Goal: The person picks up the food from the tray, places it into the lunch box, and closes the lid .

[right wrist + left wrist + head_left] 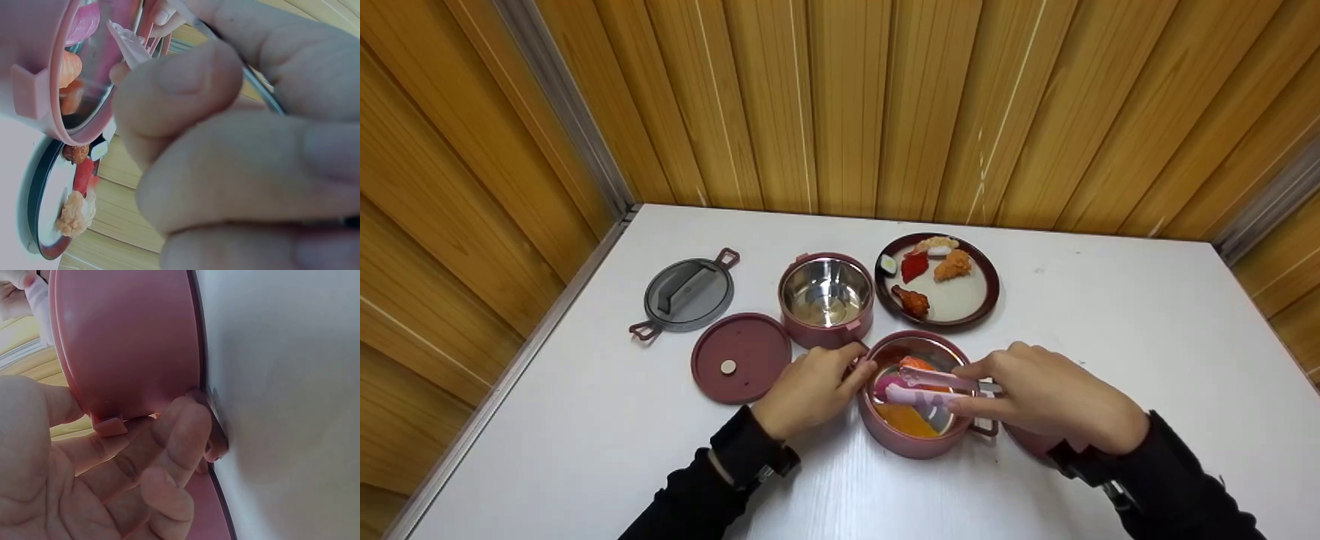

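My left hand point(814, 386) grips the left side of a pink pot point(911, 446). In the left wrist view, its thumb is at the rim and its fingers are about the side handle point(216, 441). Between thumb and fingers, my right hand point(1050, 394) holds pink tongs point(926, 397), their tips inside the pot. Lying in the pot are a magenta piece point(84, 23), an orange piece point(70, 68) and a yellow-orange slice point(906, 421). Whether the tongs pinch the magenta piece, I cannot tell.
Behind stands a second pink pot point(829, 334) with a steel inside. A dark-rimmed plate point(971, 304) bears several food pieces, including a drumstick point(911, 301). Left lie a grey lid point(709, 306) and a maroon lid point(754, 360). My right wrist partly hides a maroon item point(1030, 442).
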The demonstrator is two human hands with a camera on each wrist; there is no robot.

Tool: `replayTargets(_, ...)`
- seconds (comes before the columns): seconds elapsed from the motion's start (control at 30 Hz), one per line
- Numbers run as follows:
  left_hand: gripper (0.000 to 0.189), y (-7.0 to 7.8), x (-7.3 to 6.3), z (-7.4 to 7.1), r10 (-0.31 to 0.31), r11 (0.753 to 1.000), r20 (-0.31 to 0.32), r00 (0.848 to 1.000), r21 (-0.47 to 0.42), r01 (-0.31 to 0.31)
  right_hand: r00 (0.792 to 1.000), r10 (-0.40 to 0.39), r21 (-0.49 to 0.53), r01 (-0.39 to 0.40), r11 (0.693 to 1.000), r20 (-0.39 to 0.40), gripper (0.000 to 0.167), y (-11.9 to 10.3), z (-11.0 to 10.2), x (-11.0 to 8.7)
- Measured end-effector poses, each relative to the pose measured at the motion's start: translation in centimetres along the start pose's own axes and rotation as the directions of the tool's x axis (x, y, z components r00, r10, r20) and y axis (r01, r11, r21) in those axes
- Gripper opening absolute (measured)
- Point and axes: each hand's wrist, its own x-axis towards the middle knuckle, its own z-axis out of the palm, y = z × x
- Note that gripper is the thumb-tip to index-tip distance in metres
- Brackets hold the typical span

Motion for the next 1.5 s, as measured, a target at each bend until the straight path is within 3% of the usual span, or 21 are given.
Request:
replayTargets(0.17, 0.026, 0.1, 0.0, -0.1, -0.003, 1.000, 0.004, 1.000, -0.004, 0.003, 0.999, -0.011, -0.003, 0.011, 1.000, -0.037, 0.050, 0.3, -0.3, 0.1)
replayTargets(0.4, 0.029, 0.1, 0.1, -0.1, 0.003, 1.000, 0.002, 1.000, 0.012, -0.003, 0.996, 0.012, -0.035, -0.015, 0.999, -0.092, 0.064, 0.8, -0.7, 0.3)
replayTargets(0.53, 0.029, 0.1, 0.2, -0.1, 0.002, 1.000, 0.007, 1.000, 0.021, -0.002, 0.990, 0.038, -0.038, -0.043, 0.998, -0.135, 0.064, 1.2, -0.9, 0.6)
replayTargets(1.0, 0.027, 0.0, 0.1, 0.0, -0.011, 1.000, 0.020, 1.000, 0.008, 0.011, 0.942, 0.157, 0.038, -0.153, 0.988, -0.296, 0.070, 3.1, -1.1, 2.0)
replayTargets(1.23, 0.027, 0.1, 0.1, -0.1, -0.016, 1.000, 0.026, 1.000, 0.001, 0.016, 0.931, 0.190, 0.057, -0.181, 0.982, -0.311, 0.064, 4.3, -0.8, 3.2)
replayTargets(1.5, 0.027, 0.1, 0.0, -0.1, -0.003, 1.000, 0.015, 1.000, 0.001, 0.003, 0.930, 0.153, 0.014, -0.158, 0.987, -0.333, 0.046, 5.4, -0.2, 5.1)
